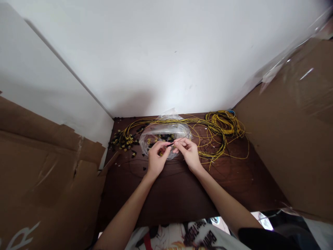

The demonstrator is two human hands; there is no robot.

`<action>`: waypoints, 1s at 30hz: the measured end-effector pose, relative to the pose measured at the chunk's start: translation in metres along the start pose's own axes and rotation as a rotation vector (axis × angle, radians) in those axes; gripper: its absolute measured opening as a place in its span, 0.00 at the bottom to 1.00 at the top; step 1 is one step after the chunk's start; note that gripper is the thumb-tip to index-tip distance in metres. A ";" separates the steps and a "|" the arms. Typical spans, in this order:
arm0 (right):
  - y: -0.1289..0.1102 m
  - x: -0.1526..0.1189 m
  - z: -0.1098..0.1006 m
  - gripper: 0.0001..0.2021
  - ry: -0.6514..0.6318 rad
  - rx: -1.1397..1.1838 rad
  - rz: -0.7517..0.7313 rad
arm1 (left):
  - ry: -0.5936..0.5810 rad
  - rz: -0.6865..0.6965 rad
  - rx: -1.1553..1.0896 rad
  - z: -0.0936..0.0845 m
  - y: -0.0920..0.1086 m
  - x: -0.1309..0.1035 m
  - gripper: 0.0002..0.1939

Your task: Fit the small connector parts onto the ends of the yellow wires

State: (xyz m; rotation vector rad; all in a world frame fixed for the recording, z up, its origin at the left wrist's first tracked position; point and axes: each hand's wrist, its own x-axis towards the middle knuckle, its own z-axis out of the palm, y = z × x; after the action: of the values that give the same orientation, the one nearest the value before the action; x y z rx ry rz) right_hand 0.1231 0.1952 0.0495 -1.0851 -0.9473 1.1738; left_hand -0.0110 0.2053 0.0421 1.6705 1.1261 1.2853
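My left hand [157, 158] and my right hand [189, 152] meet above a clear plastic bag [149, 132] on the brown table. Thumb and fingers of the left hand pinch a small dark piece [170, 144], too small to name. My right hand pinches a thin dark wire [182, 137] right beside it, and the wire runs up past the fingers. Inside the bag, partly hidden by the hands, lie several small black and yellow connectors [160, 136].
Behind the bag a bundle of yellow and black wires [166, 121] stretches to a coil [226, 125] at the right. Connector ends [126, 141] are heaped at the left. Cardboard panels [47, 173] flank the table [171, 194]; a white wall [171, 62] stands behind.
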 end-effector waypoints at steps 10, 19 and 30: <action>0.005 0.001 0.000 0.13 0.005 0.039 -0.001 | -0.003 -0.004 -0.006 0.000 0.000 0.000 0.07; 0.001 0.000 0.000 0.12 0.007 0.013 -0.007 | 0.001 0.004 -0.009 0.000 -0.001 0.000 0.06; 0.003 0.000 0.000 0.12 0.007 0.030 0.003 | -0.004 0.000 -0.004 0.000 0.000 0.000 0.06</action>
State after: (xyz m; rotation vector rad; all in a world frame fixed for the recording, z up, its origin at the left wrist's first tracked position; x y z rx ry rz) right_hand 0.1221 0.1958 0.0468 -1.0665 -0.9199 1.1825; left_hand -0.0111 0.2051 0.0425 1.6699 1.1203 1.2832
